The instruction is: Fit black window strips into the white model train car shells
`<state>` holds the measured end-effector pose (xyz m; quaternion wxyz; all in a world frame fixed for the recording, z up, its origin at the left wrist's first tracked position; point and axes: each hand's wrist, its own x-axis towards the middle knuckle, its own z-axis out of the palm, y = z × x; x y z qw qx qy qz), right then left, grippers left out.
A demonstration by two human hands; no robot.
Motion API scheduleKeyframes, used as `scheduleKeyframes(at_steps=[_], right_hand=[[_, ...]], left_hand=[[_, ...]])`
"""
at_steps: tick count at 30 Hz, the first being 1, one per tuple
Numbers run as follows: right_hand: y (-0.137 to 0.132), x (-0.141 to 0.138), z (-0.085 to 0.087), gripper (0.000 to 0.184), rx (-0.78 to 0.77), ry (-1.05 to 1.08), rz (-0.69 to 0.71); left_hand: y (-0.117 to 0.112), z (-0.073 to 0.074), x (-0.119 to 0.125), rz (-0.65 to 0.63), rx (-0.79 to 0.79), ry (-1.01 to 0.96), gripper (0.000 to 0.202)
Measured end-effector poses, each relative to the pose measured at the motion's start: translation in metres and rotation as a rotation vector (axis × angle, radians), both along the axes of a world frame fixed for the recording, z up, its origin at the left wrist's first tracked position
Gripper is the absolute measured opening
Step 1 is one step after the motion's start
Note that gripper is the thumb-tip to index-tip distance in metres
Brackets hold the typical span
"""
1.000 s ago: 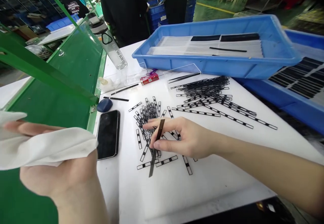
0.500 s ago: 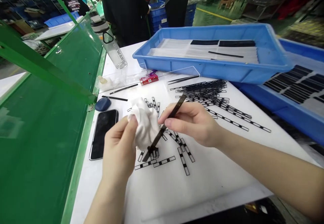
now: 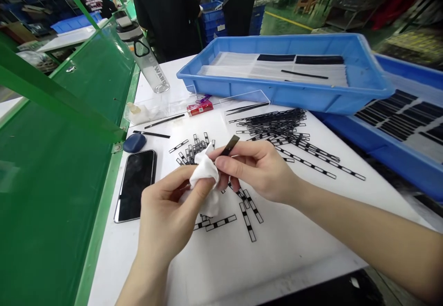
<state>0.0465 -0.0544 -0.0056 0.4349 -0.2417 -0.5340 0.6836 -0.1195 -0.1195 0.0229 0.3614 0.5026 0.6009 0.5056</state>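
Pinched between the thumb and fingers of my right hand (image 3: pixel 258 170) is a dark flat strip (image 3: pixel 230 145), its upper end sticking out above the fingertips. My left hand (image 3: pixel 173 204) grips a crumpled white cloth (image 3: pixel 205 172), closed around the strip's lower part, which is hidden. Both hands meet over the white table. Beneath and behind them lie several loose black-framed strips (image 3: pixel 249 211) with clear windows. A dense pile of similar strips (image 3: pixel 277 123) sits beyond my right hand.
A blue tray (image 3: pixel 235 84) holding white and black strips stands at the back, with another blue tray (image 3: pixel 408 158) to its right. Along the left lie a phone (image 3: pixel 135 186), a dark blue oval object (image 3: pixel 134 143) and a water bottle (image 3: pixel 152 68). A red box (image 3: pixel 200 108) lies mid-table. People stand beyond.
The cloth has come around the strip, which was held bare beside it half a second ago. My left hand has moved right against my right fingers, and less of the strip shows.
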Motion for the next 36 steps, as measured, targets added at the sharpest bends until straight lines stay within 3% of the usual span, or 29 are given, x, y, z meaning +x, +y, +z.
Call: scheduleKeyframes(at_steps=[4,8,15,30,36], right_hand=[[-0.002,0.001,0.000,0.020,0.072,-0.081,0.001],[-0.001,0.001,0.001,0.013,0.129,-0.069,-0.083],[0.004,0.004,0.008,0.020,0.236,-0.105,-0.224],[0.017,0.018,-0.001,0.018,0.230,-0.057,-0.327],[0.024,0.021,0.000,0.032,0.247,-0.027,-0.410]], left_hand=[[-0.002,-0.002,0.002,-0.024,0.007,0.001,0.009],[-0.002,-0.003,0.003,0.008,-0.028,0.017,0.010],[-0.004,-0.003,0.004,0.000,-0.139,0.070,0.017],[-0.003,-0.002,0.003,-0.026,-0.144,0.048,0.010],[-0.003,-0.003,0.003,-0.041,-0.137,0.065,0.012]])
